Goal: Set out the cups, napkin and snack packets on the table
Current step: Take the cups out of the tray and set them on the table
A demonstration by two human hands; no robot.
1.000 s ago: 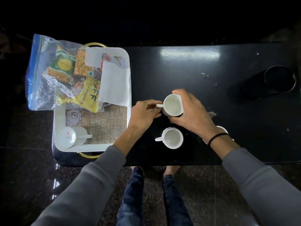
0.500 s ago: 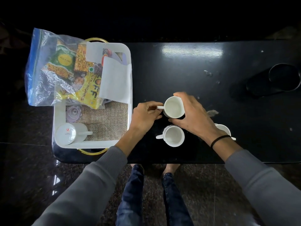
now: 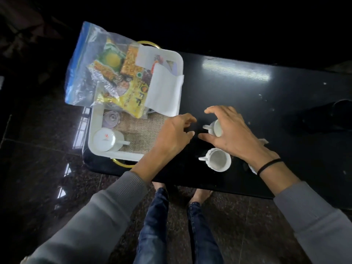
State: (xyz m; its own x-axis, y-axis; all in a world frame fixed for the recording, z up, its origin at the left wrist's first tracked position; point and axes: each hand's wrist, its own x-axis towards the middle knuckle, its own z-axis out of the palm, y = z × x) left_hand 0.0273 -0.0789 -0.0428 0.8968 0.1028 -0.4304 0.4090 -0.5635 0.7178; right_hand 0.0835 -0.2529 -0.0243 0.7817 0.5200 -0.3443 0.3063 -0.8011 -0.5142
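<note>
There are 4 white cups (image 3: 218,159), 3 on the 1 black table (image 3: 247,96) and 1 upturned in the 1 white tray (image 3: 123,155), plus 1 clear glass (image 3: 111,119), 1 white napkin (image 3: 163,94), 1 burlap mat (image 3: 141,134) and 1 plastic bag (image 3: 80,73) of snack packets (image 3: 133,96) too jumbled to count.

Person wears a grey long-sleeved knit top. The left sleeve (image 3: 91,221), at 7 o'clock in the view, ends in a ribbed cuff at the forearm. The right sleeve (image 3: 314,221), at 4 o'clock, is the same grey, and its cuff ribbing is not clear. A thin black band (image 3: 268,165) circles the wrist behind the right hand (image 3: 234,134). The left hand (image 3: 171,138) is bare. At 6 o'clock are dark blue denim jeans (image 3: 152,235) with a mottled wash. Bare feet (image 3: 201,194) show below the hems, partly hidden by the worktop (image 3: 285,111) edge.
</note>
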